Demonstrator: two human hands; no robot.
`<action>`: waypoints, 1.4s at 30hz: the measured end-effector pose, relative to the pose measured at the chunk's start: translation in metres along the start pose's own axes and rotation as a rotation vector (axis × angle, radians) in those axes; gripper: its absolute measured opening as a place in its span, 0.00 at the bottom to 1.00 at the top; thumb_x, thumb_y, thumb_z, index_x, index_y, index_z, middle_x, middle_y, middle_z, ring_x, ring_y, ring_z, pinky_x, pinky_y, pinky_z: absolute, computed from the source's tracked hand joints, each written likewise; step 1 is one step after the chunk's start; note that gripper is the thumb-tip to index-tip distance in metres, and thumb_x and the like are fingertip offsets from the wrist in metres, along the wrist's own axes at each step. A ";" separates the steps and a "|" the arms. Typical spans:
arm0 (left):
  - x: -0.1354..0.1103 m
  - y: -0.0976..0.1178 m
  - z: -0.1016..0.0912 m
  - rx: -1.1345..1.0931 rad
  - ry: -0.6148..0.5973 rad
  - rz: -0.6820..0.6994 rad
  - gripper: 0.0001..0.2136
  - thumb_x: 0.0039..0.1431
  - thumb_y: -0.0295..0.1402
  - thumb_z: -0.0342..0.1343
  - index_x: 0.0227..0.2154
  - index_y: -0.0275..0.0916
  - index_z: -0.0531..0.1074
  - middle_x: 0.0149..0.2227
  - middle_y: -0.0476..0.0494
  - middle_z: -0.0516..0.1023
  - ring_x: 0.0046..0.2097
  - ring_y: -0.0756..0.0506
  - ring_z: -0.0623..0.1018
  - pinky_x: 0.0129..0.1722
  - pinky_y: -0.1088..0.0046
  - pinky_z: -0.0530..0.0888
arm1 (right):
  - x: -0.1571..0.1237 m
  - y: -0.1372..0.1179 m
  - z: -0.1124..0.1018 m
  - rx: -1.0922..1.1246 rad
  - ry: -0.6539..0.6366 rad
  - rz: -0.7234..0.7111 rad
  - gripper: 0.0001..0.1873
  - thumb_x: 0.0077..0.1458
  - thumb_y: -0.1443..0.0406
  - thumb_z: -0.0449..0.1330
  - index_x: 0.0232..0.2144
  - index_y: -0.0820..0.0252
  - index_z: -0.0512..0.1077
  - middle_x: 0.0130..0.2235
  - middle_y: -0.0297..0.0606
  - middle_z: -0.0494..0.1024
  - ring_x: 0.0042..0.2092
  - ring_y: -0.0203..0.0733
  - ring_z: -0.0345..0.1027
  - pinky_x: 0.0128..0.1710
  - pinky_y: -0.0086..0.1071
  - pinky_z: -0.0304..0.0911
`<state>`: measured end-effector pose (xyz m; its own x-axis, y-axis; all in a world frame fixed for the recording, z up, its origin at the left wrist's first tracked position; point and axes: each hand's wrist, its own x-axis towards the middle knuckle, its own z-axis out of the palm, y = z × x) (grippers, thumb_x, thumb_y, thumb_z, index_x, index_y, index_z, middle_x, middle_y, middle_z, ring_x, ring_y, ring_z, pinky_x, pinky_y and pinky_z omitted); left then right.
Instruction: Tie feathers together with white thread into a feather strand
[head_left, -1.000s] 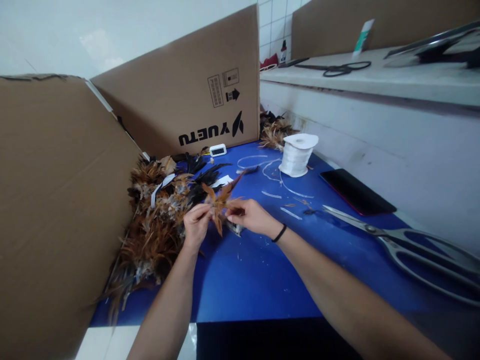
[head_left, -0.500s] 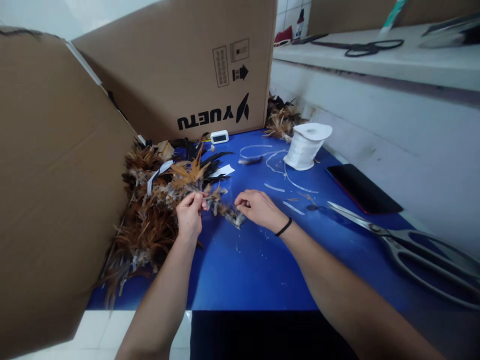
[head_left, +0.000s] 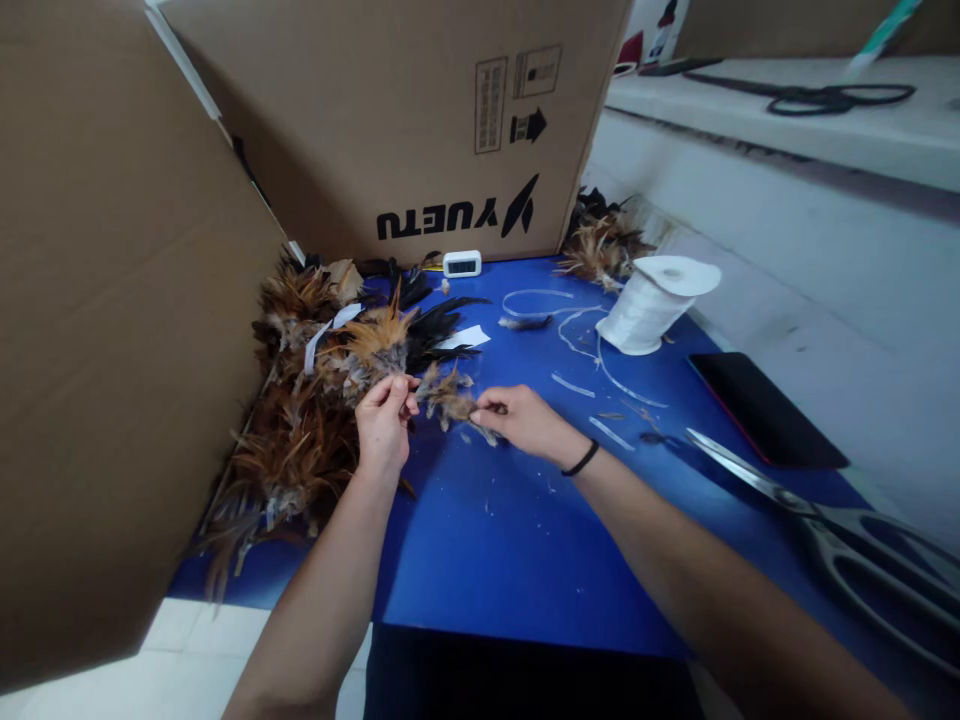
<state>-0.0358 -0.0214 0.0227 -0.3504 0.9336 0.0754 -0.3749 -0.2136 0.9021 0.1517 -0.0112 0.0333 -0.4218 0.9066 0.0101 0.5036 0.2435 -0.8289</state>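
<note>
My left hand (head_left: 385,423) is closed in a pinch on one end of a short strip of brown and grey feathers (head_left: 444,390). My right hand (head_left: 523,421), with a black band at the wrist, pinches the strip's other end just above the blue table (head_left: 510,530). Right behind my left hand lies a big pile of brown and black feathers (head_left: 315,400), spread against the cardboard on the left.
A white spool of cord (head_left: 651,303) stands at the back right, with cut white pieces around it. A black phone (head_left: 761,410) and large scissors (head_left: 832,530) lie to the right. Cardboard boxes (head_left: 420,120) wall the left and back. A small white timer (head_left: 461,263) sits by the box.
The orange feather tuft I held upright a second ago is gone from my hands; now they hold a short feather strip stretched between them. My view has tilted down and closer.
</note>
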 end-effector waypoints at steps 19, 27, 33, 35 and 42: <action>-0.014 -0.009 0.009 0.012 -0.121 -0.367 0.11 0.41 0.35 0.67 0.27 0.34 0.75 0.35 0.43 0.77 0.26 0.55 0.74 0.21 0.82 0.69 | 0.033 -0.001 -0.003 0.635 0.095 0.194 0.08 0.43 0.68 0.63 0.25 0.61 0.66 0.18 0.29 0.69 0.18 0.29 0.61 0.15 0.23 0.55; -0.019 -0.014 0.014 0.105 -0.144 -0.467 0.11 0.41 0.32 0.67 0.26 0.30 0.76 0.23 0.43 0.77 0.25 0.51 0.77 0.27 0.77 0.75 | 0.031 -0.002 0.007 0.644 0.148 0.168 0.07 0.45 0.65 0.63 0.25 0.62 0.68 0.20 0.33 0.72 0.22 0.34 0.68 0.15 0.24 0.59; -0.014 -0.015 0.009 0.097 -0.123 -0.371 0.12 0.39 0.33 0.68 0.25 0.30 0.76 0.23 0.42 0.77 0.25 0.51 0.76 0.28 0.77 0.75 | 0.024 0.001 0.001 0.705 0.298 0.188 0.11 0.47 0.60 0.61 0.28 0.63 0.72 0.25 0.36 0.73 0.23 0.33 0.68 0.15 0.23 0.56; -0.013 -0.014 0.008 0.122 -0.120 -0.334 0.13 0.39 0.35 0.67 0.25 0.30 0.76 0.22 0.43 0.76 0.25 0.50 0.77 0.27 0.76 0.75 | 0.020 0.003 -0.002 0.732 0.315 0.179 0.12 0.47 0.59 0.61 0.28 0.64 0.73 0.24 0.34 0.72 0.22 0.30 0.65 0.16 0.23 0.56; -0.013 -0.001 0.009 0.195 -0.113 -0.102 0.11 0.39 0.36 0.67 0.24 0.32 0.76 0.31 0.44 0.73 0.20 0.56 0.70 0.15 0.82 0.64 | -0.003 0.000 -0.004 0.749 0.333 0.052 0.13 0.40 0.62 0.66 0.30 0.65 0.75 0.23 0.35 0.73 0.25 0.33 0.65 0.23 0.28 0.61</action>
<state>-0.0231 -0.0306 0.0249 -0.2168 0.9761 0.0164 -0.2270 -0.0668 0.9716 0.1567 -0.0127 0.0353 -0.1070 0.9938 0.0290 -0.1706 0.0104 -0.9853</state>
